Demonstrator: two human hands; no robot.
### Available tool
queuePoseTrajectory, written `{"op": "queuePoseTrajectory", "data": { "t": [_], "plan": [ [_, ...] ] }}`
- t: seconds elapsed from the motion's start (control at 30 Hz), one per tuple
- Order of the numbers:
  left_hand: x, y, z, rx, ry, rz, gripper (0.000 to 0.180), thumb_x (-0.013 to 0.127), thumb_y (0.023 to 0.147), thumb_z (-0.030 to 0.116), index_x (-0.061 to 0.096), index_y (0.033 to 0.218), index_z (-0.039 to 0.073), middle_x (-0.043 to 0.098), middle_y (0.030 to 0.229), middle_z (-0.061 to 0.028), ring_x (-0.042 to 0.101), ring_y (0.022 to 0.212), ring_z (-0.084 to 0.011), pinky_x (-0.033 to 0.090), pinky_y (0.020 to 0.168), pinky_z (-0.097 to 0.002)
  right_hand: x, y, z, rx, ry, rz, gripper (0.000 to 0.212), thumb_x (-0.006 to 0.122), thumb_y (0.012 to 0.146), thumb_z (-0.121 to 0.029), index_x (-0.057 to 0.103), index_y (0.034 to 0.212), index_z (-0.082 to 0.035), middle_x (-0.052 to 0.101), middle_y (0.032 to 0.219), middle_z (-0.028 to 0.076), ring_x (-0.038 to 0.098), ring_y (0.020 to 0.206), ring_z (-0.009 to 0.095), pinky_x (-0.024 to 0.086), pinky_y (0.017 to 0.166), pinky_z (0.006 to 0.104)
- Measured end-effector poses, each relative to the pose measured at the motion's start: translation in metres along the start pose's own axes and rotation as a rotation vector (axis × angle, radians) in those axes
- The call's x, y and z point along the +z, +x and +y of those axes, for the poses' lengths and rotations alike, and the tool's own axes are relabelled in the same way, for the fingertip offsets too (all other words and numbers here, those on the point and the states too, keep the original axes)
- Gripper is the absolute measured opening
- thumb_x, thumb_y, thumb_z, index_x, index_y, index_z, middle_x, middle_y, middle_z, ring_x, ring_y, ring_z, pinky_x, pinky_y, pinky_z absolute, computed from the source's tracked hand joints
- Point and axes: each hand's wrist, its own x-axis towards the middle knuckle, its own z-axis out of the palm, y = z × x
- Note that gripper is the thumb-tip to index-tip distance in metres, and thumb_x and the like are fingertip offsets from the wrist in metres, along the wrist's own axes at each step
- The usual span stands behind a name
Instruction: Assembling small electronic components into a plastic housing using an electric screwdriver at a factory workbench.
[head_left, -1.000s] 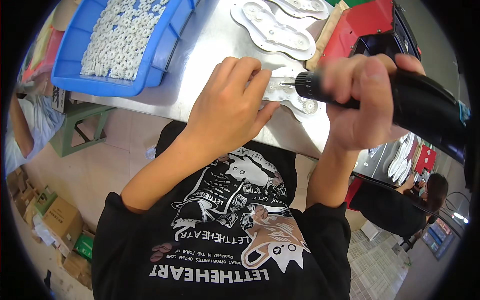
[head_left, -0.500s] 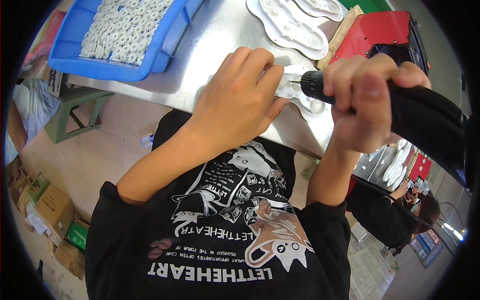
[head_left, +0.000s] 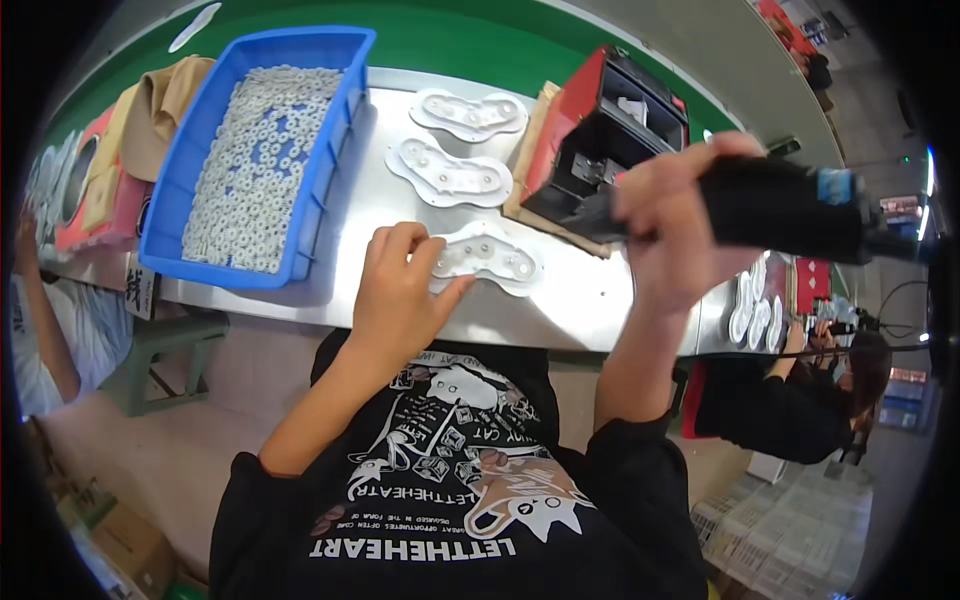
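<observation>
My left hand (head_left: 400, 290) pinches the left end of a white plastic housing (head_left: 485, 258) that lies on the metal table, its thumb on the near edge and its fingers on the far one. Small round parts show inside the housing's hollow. My right hand (head_left: 665, 225), blurred by motion, is closed around a black electric screwdriver (head_left: 780, 205) held above the table. The screwdriver's front end points left, by the near side of a red and black box (head_left: 570, 140); its tip is too blurred to make out.
Two more white housings (head_left: 455, 172) lie beyond the held one. On the left stands a blue bin (head_left: 325, 190) with many small white gears (head_left: 265, 150). A cardboard piece (head_left: 530, 150) lines the box's left side. Other people work at left and right.
The screwdriver has left the housing and moved over to the red and black box in my right hand. My left hand stays at the housing. The view has tilted up, showing more of the table.
</observation>
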Motion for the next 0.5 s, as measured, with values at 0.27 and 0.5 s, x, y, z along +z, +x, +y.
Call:
{"op": "queuePoseTrajectory", "data": {
  "t": [0.27,0.5],
  "plan": [
    [0.003,0.009,0.001,0.044,0.075,0.013,0.043,0.086,0.074,0.018,0.067,0.104,-0.004,0.059,0.105,-0.0151,0.055,0.098,-0.0325,0.049,0.085,-0.0420,-0.037,0.022,0.024,-0.050,0.005,0.179,0.030,0.071,0.087,0.010,0.056,0.112,0.006,0.062,0.068,0.006,0.056,0.053,0.010,0.049,0.052,0.0272],
    [0.004,0.001,0.000,0.027,0.062,0.000,0.042,0.085,0.076,0.019,0.066,0.106,-0.004,0.058,0.107,-0.0176,0.056,0.101,-0.0356,0.049,0.088,-0.0429,-0.012,-0.012,0.008,0.146,0.025,-0.043,0.034,0.062,0.091,0.011,0.050,0.120,-0.003,0.054,0.072,0.004,0.044,0.050,0.010,0.043,0.050,0.0312]
  ]
}}
